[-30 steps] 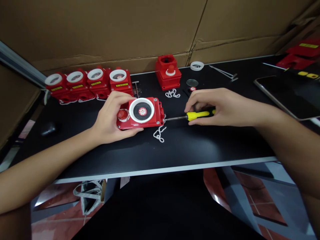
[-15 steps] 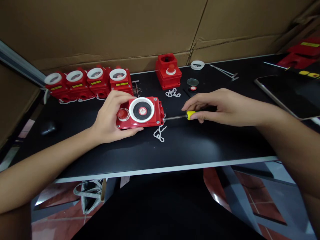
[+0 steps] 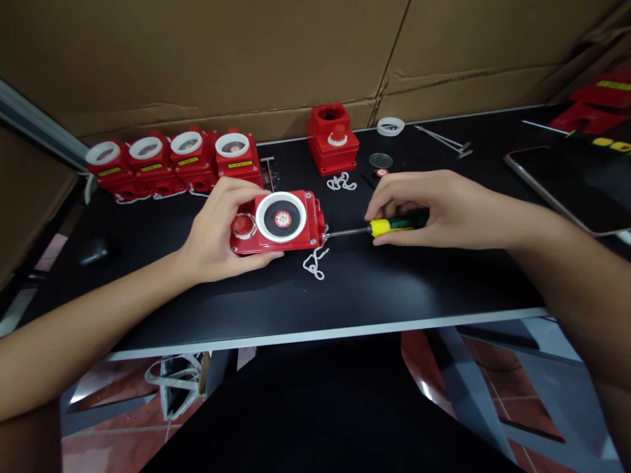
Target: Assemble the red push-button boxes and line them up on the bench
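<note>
The left hand (image 3: 217, 230) is gripping a red box (image 3: 312, 220) with a white-ringed dial (image 3: 282, 220), and the right hand (image 3: 436, 200) is pinching a yellow-and-green screwdriver (image 3: 380, 228), its tip meeting the box's end just above a white cord (image 3: 312, 267)! Behind, four red units (image 3: 184, 175) are standing in a row, and a fifth (image 3: 336, 156) is sitting apart near a white ring (image 3: 390, 133).

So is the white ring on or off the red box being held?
On: the white ring sits on the red box in the left hand, encircling the black disc.
</note>
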Demonstrator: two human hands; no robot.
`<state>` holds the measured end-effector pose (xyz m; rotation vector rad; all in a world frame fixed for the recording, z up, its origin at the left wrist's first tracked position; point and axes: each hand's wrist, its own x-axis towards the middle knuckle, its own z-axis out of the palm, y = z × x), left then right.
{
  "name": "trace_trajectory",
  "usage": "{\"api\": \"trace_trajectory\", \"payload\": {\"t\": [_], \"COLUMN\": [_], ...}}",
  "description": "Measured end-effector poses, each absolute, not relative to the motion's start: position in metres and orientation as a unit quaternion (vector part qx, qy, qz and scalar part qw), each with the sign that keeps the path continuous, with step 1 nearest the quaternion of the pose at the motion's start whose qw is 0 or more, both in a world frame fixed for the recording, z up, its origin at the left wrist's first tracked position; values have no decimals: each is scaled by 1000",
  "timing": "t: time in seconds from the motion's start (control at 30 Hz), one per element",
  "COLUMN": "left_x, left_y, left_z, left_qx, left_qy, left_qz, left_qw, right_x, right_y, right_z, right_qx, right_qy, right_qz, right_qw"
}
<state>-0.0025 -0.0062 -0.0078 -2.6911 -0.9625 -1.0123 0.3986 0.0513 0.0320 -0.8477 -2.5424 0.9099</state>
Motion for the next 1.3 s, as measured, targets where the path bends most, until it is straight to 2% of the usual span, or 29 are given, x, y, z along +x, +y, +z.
{"api": "trace_trajectory", "payload": {"t": [0.27,0.77,1.03,1.3], "left_x": [-3,-3,0,-3], "left_y": [-7,-7,-4,-4], "left_z": [-8,-7,-4,-3], "left_qx": [-887,-886,-890,-882], "left_qy": [-326,-323,-291,-336], "left_qz": [-323,-327,-342,-321], "left_qw": [55,59,84,79], "right_x": [397,397,399,405], "right_y": [46,42,45,53], "right_z": [33,40,39,40], "right_qx": [-329,-342,-334,-342], "right_qy": [-868,-847,-850,-863], "right_qz": [337,393,391,355], "right_qw": [161,111,108,111]}}
